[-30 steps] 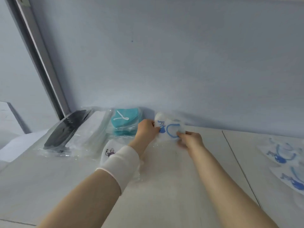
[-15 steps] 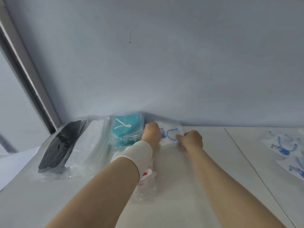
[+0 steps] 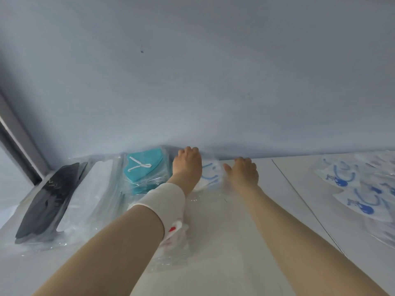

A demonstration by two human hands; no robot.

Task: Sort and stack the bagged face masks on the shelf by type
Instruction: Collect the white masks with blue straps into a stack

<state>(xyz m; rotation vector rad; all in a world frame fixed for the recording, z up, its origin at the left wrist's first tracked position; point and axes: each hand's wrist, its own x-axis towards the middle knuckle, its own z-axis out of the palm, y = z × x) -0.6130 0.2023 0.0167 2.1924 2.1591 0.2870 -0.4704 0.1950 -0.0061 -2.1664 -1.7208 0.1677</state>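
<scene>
Blue-print bagged mask lies centre frame against back wall, just right of teal stack. L hand covers its frame-left edge, fingers together, tips hidden; I can't tell if they grip. R hand lies flat on the other edge, fingers slightly apart. Rec: press evenly, square bag w/ wall, keep clear of teal. Same-type bags wait at frame right.

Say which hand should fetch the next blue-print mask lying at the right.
Right. The right hand rests nearer those loose masks; the left hand lies beside the teal stack and would have to cross over.
</scene>
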